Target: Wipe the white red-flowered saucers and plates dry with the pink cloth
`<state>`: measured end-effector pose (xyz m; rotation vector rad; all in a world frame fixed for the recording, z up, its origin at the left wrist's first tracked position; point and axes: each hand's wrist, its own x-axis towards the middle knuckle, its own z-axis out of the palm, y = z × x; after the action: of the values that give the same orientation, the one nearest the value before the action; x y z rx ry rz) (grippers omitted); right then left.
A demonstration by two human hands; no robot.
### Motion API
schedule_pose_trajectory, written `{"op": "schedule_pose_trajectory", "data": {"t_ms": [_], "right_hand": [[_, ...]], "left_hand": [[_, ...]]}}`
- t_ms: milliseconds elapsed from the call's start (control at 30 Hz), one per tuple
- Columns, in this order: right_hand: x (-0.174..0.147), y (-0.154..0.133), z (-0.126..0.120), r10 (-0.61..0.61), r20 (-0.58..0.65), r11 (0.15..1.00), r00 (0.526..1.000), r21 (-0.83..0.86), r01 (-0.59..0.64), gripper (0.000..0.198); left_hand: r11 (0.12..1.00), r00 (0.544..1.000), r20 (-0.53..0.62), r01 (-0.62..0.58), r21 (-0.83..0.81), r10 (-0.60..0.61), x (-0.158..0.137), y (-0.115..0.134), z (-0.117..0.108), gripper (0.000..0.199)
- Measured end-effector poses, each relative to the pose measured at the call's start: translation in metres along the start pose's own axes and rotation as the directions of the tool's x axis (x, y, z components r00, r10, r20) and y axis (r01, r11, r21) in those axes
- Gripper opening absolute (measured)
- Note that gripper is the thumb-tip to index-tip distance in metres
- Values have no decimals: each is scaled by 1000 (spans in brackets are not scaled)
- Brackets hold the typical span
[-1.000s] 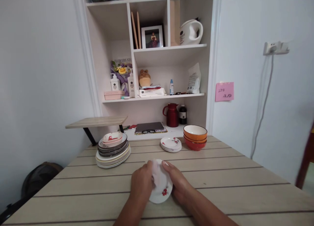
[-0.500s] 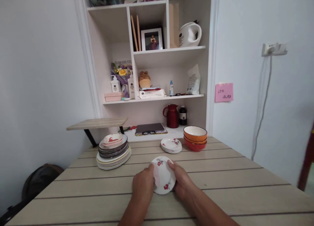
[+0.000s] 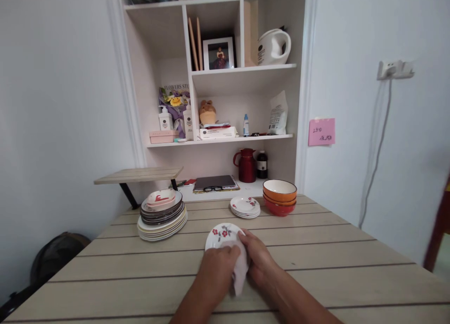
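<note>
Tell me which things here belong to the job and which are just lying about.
Part of the job:
flowered plate, in the right hand
cloth, in the left hand, against the plate
matching plate stack, probably

Lying about, it seems:
red jug
glasses
picture frame
pink note

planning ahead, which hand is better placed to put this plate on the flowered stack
Probably the right hand: it grips the plate by its edge and looks nearer the flowered stack, while the left hand holds the cloth.
</note>
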<state>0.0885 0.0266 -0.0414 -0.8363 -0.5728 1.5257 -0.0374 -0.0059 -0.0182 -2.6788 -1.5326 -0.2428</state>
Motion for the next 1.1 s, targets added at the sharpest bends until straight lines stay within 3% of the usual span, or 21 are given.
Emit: {"op": "schedule_pose_trajectory", "data": {"t_ms": [100,267,433,533,733,900,1000,1100], "right_hand": [[0,0,0,28,42,1000,999,5,-28,17],[0,1,0,13,49,1000,999,-11,-12,13],[-1,2,1,4,36,1000,999,-31,-3,10],[0,2,0,37,-18,999,999,-24,-38,12],[1,1,0,9,-55,999,998,34,-7,10],[1,4,-1,-10,75,1000,997,-8,11,16],[2,7,-3,-31,109,998,994,-58,37,21],[3,9,-3,-47,111,995,993,-78,56,23]], "left_hand": [[996,996,-30,-83,30,84,2,5,9,28],[990,990,-53,131,57,-128,9,7,9,32],[934,935,-72,352,64,-347,13,2,1,37],[915,918,-40,397,64,-395,11,-6,-5,38],[957,957,15,288,28,-289,1,-7,-12,30],[996,996,28,86,-9,-85,0,6,-8,32],[993,994,10,113,-16,-113,1,10,-6,33],[968,968,2,251,-26,-251,4,10,-7,34]]}}
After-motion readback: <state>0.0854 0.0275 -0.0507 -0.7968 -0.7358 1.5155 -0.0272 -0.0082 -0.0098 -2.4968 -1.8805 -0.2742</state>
